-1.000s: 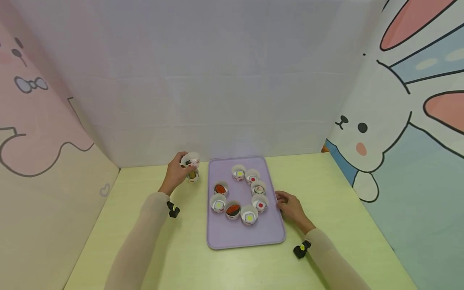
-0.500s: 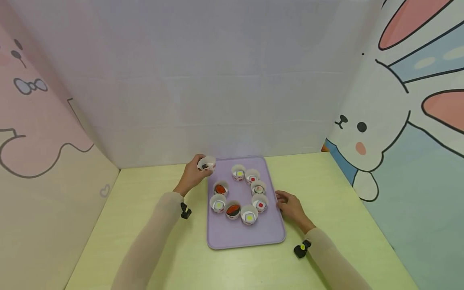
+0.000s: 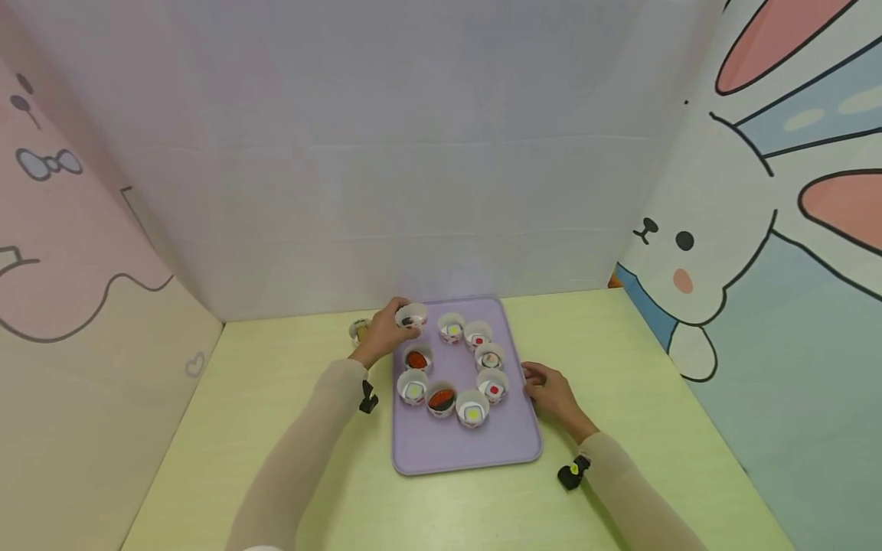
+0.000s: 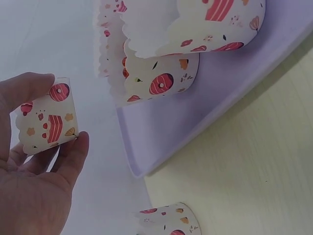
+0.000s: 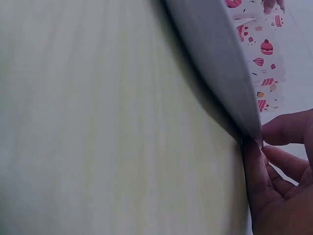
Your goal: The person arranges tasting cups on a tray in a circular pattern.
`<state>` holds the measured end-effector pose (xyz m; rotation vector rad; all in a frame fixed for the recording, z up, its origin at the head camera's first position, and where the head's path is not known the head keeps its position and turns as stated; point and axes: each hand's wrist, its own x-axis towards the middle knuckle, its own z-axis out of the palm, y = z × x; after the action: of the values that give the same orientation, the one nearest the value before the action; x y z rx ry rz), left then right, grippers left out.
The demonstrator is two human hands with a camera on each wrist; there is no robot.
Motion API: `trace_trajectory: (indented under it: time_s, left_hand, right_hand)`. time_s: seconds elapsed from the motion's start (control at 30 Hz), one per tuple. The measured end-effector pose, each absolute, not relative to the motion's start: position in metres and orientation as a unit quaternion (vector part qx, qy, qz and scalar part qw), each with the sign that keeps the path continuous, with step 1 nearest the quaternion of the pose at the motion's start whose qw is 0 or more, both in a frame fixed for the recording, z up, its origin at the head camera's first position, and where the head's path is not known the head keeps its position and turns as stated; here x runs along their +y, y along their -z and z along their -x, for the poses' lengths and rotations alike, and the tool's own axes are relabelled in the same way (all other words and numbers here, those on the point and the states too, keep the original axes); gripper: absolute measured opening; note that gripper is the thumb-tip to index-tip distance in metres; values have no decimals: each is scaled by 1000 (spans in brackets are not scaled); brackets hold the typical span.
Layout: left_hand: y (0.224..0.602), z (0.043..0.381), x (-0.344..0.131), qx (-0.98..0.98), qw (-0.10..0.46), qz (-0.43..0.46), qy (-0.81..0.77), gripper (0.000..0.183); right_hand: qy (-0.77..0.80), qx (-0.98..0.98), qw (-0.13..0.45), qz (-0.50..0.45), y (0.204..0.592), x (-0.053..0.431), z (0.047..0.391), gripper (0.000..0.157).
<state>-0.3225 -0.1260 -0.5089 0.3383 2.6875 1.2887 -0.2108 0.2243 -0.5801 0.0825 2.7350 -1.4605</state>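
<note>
My left hand (image 3: 384, 334) grips a white paper baking cup (image 3: 413, 317) over the back left part of the purple tray (image 3: 468, 450). In the left wrist view, thumb and fingers clasp the sides of this cup (image 4: 49, 117), which is printed with red cakes and sweets. Something dark lies inside it. My right hand (image 3: 551, 392) pinches the tray's right edge; in the right wrist view its thumb and fingers meet at the rim (image 5: 244, 98). Several similar cups stand on the tray, holding sushi-like pieces, among them an orange-topped one (image 3: 441, 401) and a white one with a yellow centre (image 3: 472, 413).
Left of the tray, on the pale wooden table (image 3: 310, 459), stands another paper cup (image 3: 359, 330), partly hidden by my left hand. A white curtain (image 3: 441, 191) hangs behind the table. A panel with a rabbit drawing (image 3: 703, 252) rises on the right.
My left hand has carried the paper cup rightward, from above the cup beside the tray to over the tray's back left part. The right hand has stayed at the tray's edge.
</note>
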Motion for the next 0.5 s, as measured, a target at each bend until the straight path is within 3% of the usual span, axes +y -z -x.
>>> trace_trajectory:
  time_s: [0.5]
  left_hand:
    - [527,335,-112,894,95,-108,-425,69]
  right_hand:
    - [468,883,21,-31,579,222,210,46]
